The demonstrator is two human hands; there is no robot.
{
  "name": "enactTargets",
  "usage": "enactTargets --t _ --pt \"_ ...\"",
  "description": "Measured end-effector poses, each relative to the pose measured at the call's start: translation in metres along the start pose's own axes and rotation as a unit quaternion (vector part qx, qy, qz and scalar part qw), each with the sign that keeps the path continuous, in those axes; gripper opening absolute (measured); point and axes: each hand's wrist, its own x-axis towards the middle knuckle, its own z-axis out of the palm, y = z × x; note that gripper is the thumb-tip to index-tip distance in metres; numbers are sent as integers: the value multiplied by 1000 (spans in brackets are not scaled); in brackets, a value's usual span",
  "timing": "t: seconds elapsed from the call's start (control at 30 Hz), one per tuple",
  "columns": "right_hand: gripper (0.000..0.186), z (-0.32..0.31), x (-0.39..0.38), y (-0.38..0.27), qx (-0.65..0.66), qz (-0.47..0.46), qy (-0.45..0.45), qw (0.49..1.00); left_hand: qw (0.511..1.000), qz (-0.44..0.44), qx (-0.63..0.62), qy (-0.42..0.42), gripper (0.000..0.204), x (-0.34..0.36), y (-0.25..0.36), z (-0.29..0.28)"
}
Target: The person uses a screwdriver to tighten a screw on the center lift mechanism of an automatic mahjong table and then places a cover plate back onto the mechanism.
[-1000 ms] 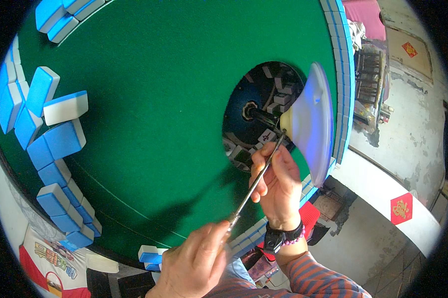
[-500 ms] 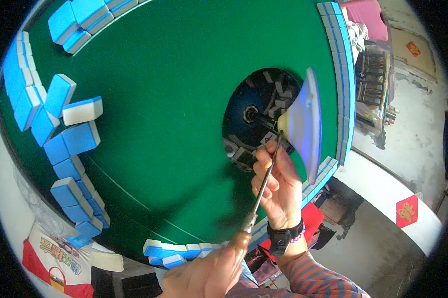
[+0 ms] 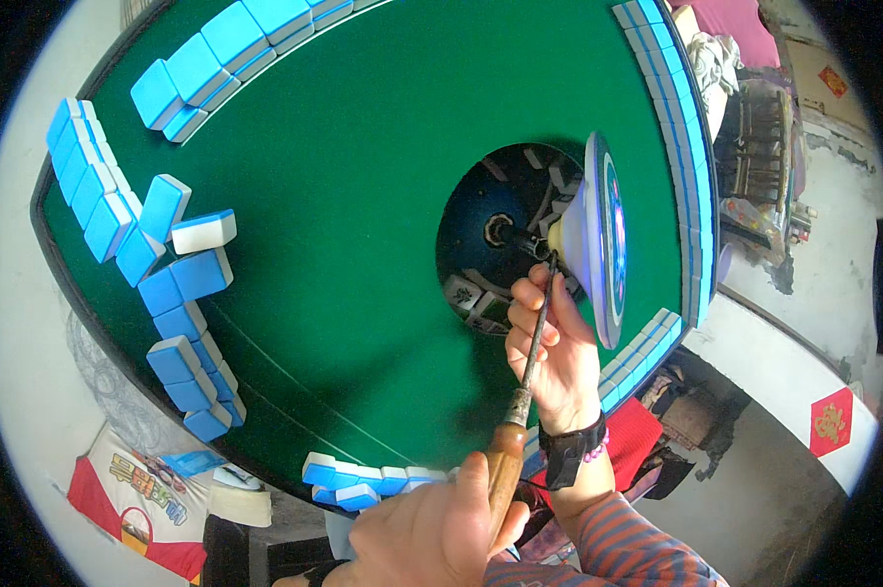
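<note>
My left hand (image 3: 431, 528) is closed round the wooden handle (image 3: 505, 465) of a screwdriver. Its metal shaft (image 3: 539, 333) slants up past my right hand (image 3: 557, 357). That hand is palm up, fingers and thumb closed on the shaft close to its tip. The tip meets the cream neck (image 3: 556, 238) beneath a pale, lit disc-shaped cover (image 3: 591, 235), which stands tipped on its edge. Behind it a dark round opening (image 3: 471, 225) in the green mahjong table (image 3: 334, 245) shows a central post (image 3: 500, 230) and loose tiles (image 3: 480, 303).
Blue-backed mahjong tiles form rows at the far left (image 3: 231, 44), right (image 3: 691, 166) and near edge (image 3: 383, 479). A jumbled tile group (image 3: 187, 284) lies at left. Beyond the right edge are a wooden rack (image 3: 759, 147) and a white ledge (image 3: 764, 342).
The view has shifted, so the table's left edge shows more. The lit cover has turned, exposing its face. More of the wooden handle is visible; the tip stays at the neck.
</note>
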Motion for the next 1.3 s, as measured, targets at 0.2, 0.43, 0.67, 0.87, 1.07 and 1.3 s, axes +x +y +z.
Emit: enactTargets --t 0.2,0.43,0.67,0.87,1.07,1.3 --pt "21 -12 3 -1 28 -9 17 999 972 -168 -157 -43 50 7 -1 -10" --pt "21 -13 5 3 76 -13 34 996 992 -89 -91 -21 50 0 -3 -14" --pt "25 -10 6 6 59 2 -27 998 992 -100 -76 -6 60 -1 -12 -13" --pt "23 -16 3 2 118 22 17 993 959 -229 -149 -68 46 7 1 -22" --pt "23 -18 10 9 86 8 -9 996 980 -178 -85 -6 42 -5 -5 -19" --pt "25 -1 5 11 43 -22 64 997 975 -179 -127 -41 47 -6 -23 -18"
